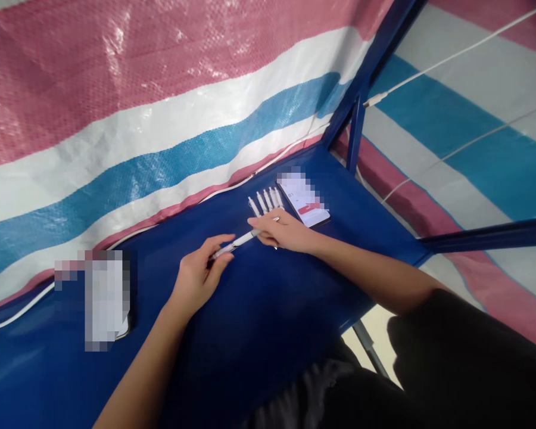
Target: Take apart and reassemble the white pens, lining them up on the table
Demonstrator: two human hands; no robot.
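A slim white pen [245,239] with dark marks near its middle is stretched at a slant between my two hands, above the blue tabletop [268,345]. My left hand [199,271] has its thumb and fingers closed around the lower left end. Around the upper right end, my right hand [282,231] is closed, with a tip showing past the fingers. Just behind my right hand lies a row of several similar white pens [264,201]; the hand covers their near ends.
A phone-like device [304,199] with a partly blurred bright screen lies right of the row. At the left is another blurred pale device [107,298]. White cables [223,189] run along the back edge, by the striped sheet [161,77]. A blue frame post [355,113] rises at the right corner.
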